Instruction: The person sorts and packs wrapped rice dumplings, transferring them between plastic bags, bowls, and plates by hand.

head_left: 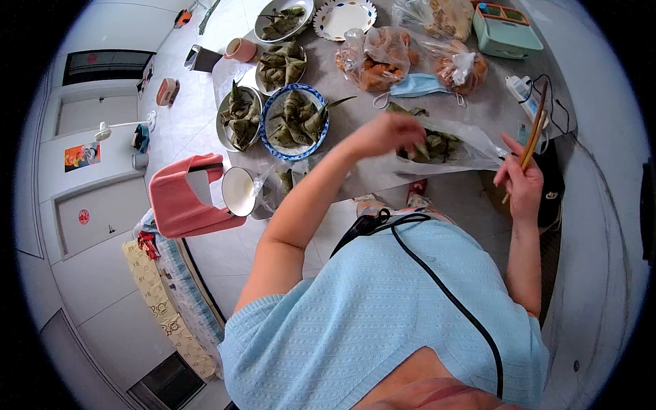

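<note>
A pair of wooden chopsticks is held in my right hand, whose fingers are also at the gathered end of a clear plastic bag. Inside the bag lie leaf-wrapped bundles. Over the bag's left end is my left hand, its fingers bent and smeared by motion, so their hold cannot be made out. To its left, more wrapped bundles fill a blue-rimmed bowl.
Further bundles sit in white bowls. Bagged orange food, a blue mask, a patterned plate and a green box lie farther back. A power strip is at right. A pink chair stands left.
</note>
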Motion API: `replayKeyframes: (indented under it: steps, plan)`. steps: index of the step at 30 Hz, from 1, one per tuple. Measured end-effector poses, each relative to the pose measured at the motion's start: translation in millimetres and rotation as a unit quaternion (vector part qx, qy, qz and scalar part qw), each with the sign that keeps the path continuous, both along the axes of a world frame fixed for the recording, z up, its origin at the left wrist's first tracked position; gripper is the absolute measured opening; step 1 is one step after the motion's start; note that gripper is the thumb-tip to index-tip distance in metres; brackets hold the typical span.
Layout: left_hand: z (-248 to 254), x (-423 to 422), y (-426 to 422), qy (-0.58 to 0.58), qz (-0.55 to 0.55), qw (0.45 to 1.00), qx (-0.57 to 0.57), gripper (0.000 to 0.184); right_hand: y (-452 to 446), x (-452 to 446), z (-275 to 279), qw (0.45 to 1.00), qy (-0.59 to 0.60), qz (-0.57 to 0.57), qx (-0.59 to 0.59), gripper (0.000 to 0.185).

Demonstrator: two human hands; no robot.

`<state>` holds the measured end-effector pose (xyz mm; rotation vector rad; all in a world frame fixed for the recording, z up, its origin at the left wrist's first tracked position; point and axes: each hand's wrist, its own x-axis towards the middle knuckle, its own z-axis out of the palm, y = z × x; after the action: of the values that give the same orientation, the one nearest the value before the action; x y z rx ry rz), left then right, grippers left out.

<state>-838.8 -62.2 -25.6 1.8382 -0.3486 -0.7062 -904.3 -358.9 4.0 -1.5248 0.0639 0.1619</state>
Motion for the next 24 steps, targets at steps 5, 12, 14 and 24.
replayKeyframes:
  steps: [5,12,14,24]
  plan:
    - [-113.2,53.4,42.8,-0.082,0.316,0.932,0.155,0.033,-13.0,0.0,6.0,0.998,-0.004,0.031,-0.06,0.028]
    - [-205.0,52.7,28.4,-0.216,0.165,0.918,0.288,0.051,-17.1,-0.7,4.9,0.996,-0.007,0.041,-0.078,0.029]
    - [-194.9,49.6,35.2,-0.175,0.191,0.948,0.184,0.053,-17.4,-2.6,4.6,0.997,0.011,0.031,-0.071,0.029]
    - [-116.5,9.4,76.7,0.268,0.317,0.83,-0.372,0.041,-14.2,3.8,9.9,0.983,-0.039,0.01,-0.182,0.028]
